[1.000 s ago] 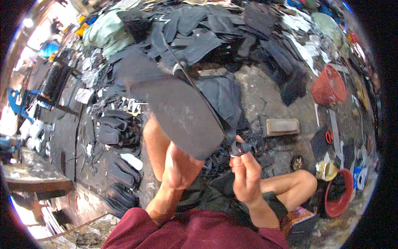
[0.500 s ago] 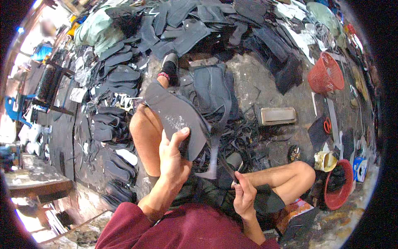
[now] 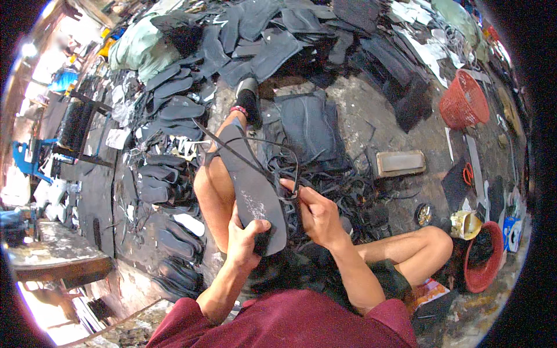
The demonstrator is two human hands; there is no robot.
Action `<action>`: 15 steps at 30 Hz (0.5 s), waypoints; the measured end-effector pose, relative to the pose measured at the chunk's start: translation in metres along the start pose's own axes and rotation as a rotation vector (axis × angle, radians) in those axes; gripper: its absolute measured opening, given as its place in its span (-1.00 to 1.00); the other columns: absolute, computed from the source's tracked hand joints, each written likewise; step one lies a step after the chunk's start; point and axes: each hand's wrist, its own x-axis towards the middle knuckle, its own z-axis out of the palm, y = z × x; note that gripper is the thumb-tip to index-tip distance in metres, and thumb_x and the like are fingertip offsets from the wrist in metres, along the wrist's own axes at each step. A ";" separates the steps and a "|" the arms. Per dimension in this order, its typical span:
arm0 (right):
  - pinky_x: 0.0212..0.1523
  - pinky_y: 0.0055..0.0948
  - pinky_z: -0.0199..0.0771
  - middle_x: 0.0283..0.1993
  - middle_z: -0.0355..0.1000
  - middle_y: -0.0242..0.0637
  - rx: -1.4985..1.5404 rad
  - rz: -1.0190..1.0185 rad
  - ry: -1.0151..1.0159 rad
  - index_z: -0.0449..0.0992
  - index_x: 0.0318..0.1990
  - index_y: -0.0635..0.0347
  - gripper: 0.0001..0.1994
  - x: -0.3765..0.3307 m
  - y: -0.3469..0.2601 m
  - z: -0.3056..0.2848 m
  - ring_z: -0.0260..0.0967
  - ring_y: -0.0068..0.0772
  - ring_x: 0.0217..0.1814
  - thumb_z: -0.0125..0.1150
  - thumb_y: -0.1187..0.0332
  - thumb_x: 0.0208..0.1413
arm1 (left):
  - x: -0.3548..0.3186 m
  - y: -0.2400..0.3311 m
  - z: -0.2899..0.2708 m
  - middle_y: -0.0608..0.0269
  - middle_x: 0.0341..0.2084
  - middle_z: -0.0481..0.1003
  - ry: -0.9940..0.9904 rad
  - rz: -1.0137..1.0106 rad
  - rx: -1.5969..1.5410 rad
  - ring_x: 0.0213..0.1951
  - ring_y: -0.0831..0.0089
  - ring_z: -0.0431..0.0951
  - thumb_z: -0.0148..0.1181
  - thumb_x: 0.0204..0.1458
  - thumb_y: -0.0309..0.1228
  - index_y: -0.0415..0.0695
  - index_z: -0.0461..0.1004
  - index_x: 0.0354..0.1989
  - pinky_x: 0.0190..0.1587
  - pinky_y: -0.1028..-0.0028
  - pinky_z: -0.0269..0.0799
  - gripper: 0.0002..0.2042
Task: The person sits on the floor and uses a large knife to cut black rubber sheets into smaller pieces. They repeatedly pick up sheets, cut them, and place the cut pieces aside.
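Left hand (image 3: 246,243) grips the dark sole (image 3: 252,185) at its near end; right hand (image 3: 316,211) pinches the trim strip (image 3: 243,156) off its edge. Trimming looks partway done; cut soles (image 3: 168,174) stacked left of it.

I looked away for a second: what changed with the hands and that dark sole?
The dark sole came down from raised to rest along the left thigh. The right hand moved up from the lap to its edge. The left hand kept gripping its near end; the red basket stayed put.
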 end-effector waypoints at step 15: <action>-0.21 -0.55 0.39 -0.28 0.49 -0.34 0.276 0.141 -0.056 0.40 0.24 0.18 -0.61 0.027 -0.035 0.015 0.39 -0.60 -0.27 -0.01 0.20 0.38 | 0.017 0.022 -0.017 0.27 -0.17 0.53 -0.238 0.080 0.065 -0.18 0.45 0.54 0.29 0.06 -0.16 -0.19 0.30 0.18 -0.08 0.43 0.47 -0.43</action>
